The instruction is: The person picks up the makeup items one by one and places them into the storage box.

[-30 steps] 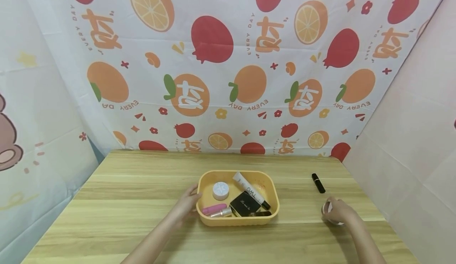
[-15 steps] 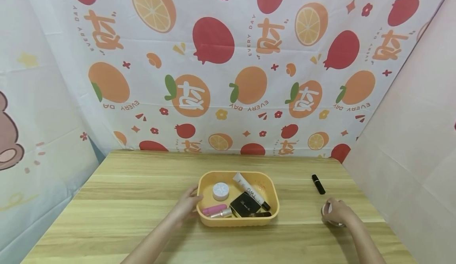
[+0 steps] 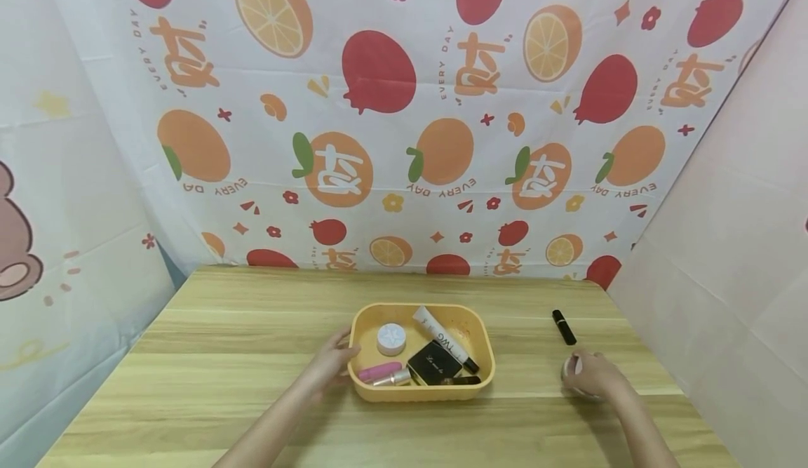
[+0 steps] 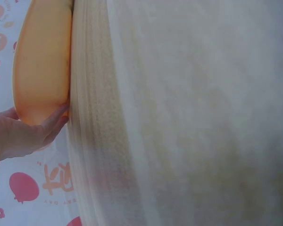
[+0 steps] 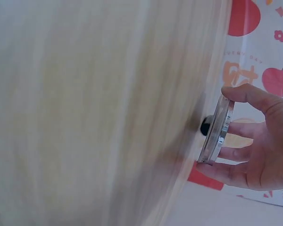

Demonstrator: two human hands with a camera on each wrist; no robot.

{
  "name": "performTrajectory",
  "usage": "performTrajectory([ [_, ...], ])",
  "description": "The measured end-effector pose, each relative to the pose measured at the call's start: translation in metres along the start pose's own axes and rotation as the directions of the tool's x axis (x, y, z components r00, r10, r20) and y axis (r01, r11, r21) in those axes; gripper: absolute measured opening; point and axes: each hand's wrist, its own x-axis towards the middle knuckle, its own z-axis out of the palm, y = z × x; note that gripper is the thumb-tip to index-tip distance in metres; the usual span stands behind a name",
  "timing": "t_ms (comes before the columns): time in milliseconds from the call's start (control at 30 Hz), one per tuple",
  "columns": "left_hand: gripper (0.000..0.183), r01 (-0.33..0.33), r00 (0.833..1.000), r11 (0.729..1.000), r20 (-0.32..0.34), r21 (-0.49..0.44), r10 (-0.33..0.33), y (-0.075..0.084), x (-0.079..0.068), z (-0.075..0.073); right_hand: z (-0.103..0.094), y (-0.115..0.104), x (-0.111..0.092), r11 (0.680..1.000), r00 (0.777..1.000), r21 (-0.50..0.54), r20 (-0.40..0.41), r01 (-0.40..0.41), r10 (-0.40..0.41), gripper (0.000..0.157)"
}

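Observation:
My left hand [image 3: 328, 364] grips the left end of a yellow plastic basket [image 3: 419, 393], its thumb over the rim. In the left wrist view the fingers [image 4: 55, 118] bend under the basket's corner. A white round jar [image 3: 391, 339], a white tube [image 3: 442, 331], a black square case [image 3: 435, 363], a pink tube [image 3: 380, 370] and a silver lipstick [image 3: 393, 378] lie inside. At the right, my right hand [image 3: 596, 374] pinches a flat round compact [image 5: 218, 134] by its edges, thumb and fingers on opposite sides. The compact is tilted, with a shiny rim.
A black lipstick-like tube [image 3: 564, 327] lies on the wooden table [image 3: 240, 356] beyond my right hand. Another dark tube [image 3: 462, 379] is at the basket's front right. A fruit-print cloth [image 3: 391, 138] hangs along the back edge, with pale cloths at both sides.
My right hand has shifted slightly left with the compact in its grip, which now tilts more. The left hand and the basket stay in place.

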Motion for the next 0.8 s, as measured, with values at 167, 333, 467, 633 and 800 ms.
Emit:
performTrajectory([
  [167, 0.055, 0.000, 1.000, 1.000, 0.002, -0.006, 0.000, -0.001, -0.001, -0.001, -0.002, -0.011, -0.005, 1.000, 1.000, 0.029, -0.023, 0.012, -0.011, 0.059],
  [333, 0.055, -0.004, 1.000, 1.000, -0.002, -0.004, 0.004, -0.002, 0.000, -0.001, -0.003, -0.018, -0.004, 0.999, 0.998, 0.002, -0.047, 0.050, -0.050, 0.058],
  [467, 0.055, -0.007, 1.000, 1.000, 0.003, -0.002, 0.007, -0.003, 0.001, -0.001, -0.004, -0.022, -0.004, 0.998, 0.997, -0.013, -0.049, 0.063, -0.064, 0.054],
  [633, 0.055, -0.008, 1.000, 1.000, 0.002, 0.003, 0.008, -0.003, 0.000, -0.001, -0.005, -0.029, -0.005, 0.997, 0.996, -0.014, -0.048, 0.071, -0.072, 0.051],
  [800, 0.054, -0.004, 1.000, 1.000, -0.004, -0.006, 0.004, -0.002, 0.000, 0.000, -0.005, -0.036, -0.005, 0.995, 0.992, -0.032, -0.076, 0.099, -0.101, 0.045],
])
